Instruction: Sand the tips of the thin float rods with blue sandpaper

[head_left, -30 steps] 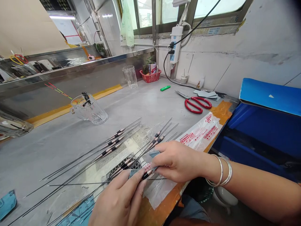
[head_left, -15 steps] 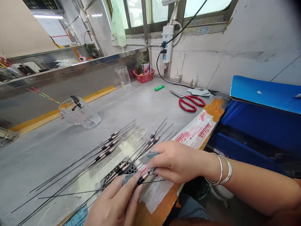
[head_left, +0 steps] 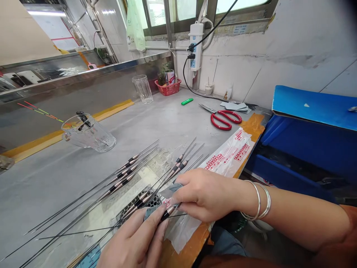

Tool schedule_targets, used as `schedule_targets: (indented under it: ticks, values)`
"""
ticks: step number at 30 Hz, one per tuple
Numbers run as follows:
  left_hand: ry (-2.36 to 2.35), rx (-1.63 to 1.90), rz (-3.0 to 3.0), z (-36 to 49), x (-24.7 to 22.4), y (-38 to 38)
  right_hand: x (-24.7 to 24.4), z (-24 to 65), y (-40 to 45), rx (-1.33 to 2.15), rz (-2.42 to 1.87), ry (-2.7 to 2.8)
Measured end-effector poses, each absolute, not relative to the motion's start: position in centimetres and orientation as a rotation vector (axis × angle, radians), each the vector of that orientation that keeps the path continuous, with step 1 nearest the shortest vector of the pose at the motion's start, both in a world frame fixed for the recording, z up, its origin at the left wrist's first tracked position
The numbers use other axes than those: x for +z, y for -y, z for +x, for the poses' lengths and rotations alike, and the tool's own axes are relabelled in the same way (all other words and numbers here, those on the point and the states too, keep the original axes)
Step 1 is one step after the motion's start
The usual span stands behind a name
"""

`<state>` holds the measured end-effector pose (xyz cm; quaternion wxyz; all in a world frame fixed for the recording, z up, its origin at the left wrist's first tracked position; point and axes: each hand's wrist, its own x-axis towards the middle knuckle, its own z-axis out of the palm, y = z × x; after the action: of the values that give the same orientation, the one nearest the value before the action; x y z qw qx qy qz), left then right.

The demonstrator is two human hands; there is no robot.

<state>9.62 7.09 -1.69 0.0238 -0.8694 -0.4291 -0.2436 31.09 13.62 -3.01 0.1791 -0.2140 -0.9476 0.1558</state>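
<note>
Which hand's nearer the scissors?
Right. The right hand is on the near side of the scissors, not touching them. The left hand is farther off, nearer the camera and to the right hand's left.

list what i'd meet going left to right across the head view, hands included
Thin red and yellow-green sticks, bare left hand, bare right hand, two round silver-coloured bangles, large bright-blue box with a flat top.
</note>
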Motion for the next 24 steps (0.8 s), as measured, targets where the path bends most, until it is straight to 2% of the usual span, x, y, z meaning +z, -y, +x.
schedule_targets:
  ticks: [24]
  values:
    - [1.223, -0.589, -2.637, 10.08, -1.09, -7.11, -2.9, 31.08, -13.69, 0.487, -0.597, 2.615]
